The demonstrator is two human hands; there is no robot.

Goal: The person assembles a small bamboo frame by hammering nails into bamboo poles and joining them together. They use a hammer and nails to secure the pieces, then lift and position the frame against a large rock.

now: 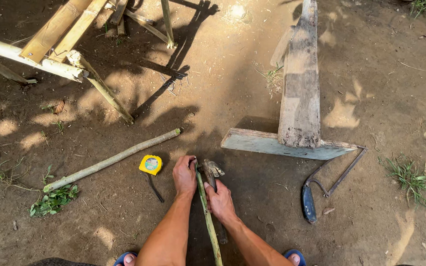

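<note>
**Both hands down on a bamboo stick, out on the dirt**

Biggest thing out here is the weathered wooden bench (299, 93), lying tipped over on the bare ground up and to the right of the right hand, well apart from it. Far off to the upper left of the left hand there's a bamboo frame (60, 37) made of split pale poles. Closer in, a long green-grey bamboo pole (112, 160) lies on the dirt just left of the left hand, running diagonally away from it.

Now the hands. The left hand (184, 176) is curled shut around the top end of a thin green bamboo stick (208, 216), which runs from that hand straight back toward the person's feet. The right hand (221, 201) sits just beside it, a bit lower, fingers wrapped tight on the handle of a chopping knife (211, 172), whose blade pokes out above the knuckles, right against the stick.

Off to the right of the right hand, near the bench end, lies a hacksaw (321, 189) with a dark blue handle. Just left of the left hand is a yellow tape measure (151, 164), its dark strap trailing on the dirt.
</note>
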